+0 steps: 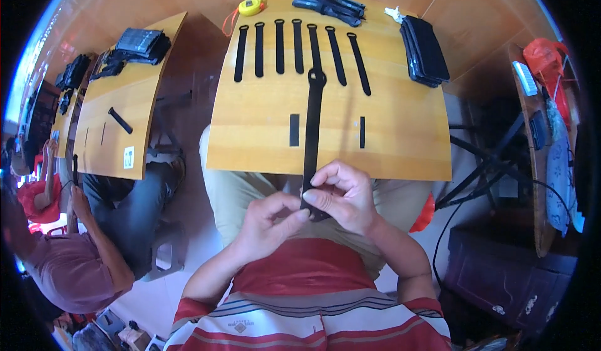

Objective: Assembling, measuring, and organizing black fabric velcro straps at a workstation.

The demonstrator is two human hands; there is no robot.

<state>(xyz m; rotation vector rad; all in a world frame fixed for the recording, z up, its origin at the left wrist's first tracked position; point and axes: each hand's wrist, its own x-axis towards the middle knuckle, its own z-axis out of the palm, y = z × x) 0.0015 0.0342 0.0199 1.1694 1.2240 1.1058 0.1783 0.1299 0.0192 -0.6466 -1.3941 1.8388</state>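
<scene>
Wooden and warm-toned, the table (388, 144) sits square in front of the seated person, its near edge over their lap.

Closest in, both hands meet just off that edge. The left hand (266, 223) and the right hand (341, 194) each have fingers closed together on the near end of one long black strap (312, 126), pinching it between thumb and fingertips. From there the strap runs up toward twelve o'clock, across the wood, its looped far end reaching the row beyond.

By my reading, the work is partly along: seven black straps (280, 45) lie side by side in a neat row at the far part of the table, looking finished, while this one is in hand. Two short black pieces (294, 129) rest mid-table, either side of the held strap.

Farther out, at eleven o'clock, a yellow tape measure (251, 5) lies by the far edge; at twelve a pile of black straps (330, 4); at one o'clock a stack of black fabric (424, 49).

Over at nine o'clock another person (81, 257) sits at a second wooden table (119, 132) with similar black goods. Orange-brown floor lies under everything.
</scene>
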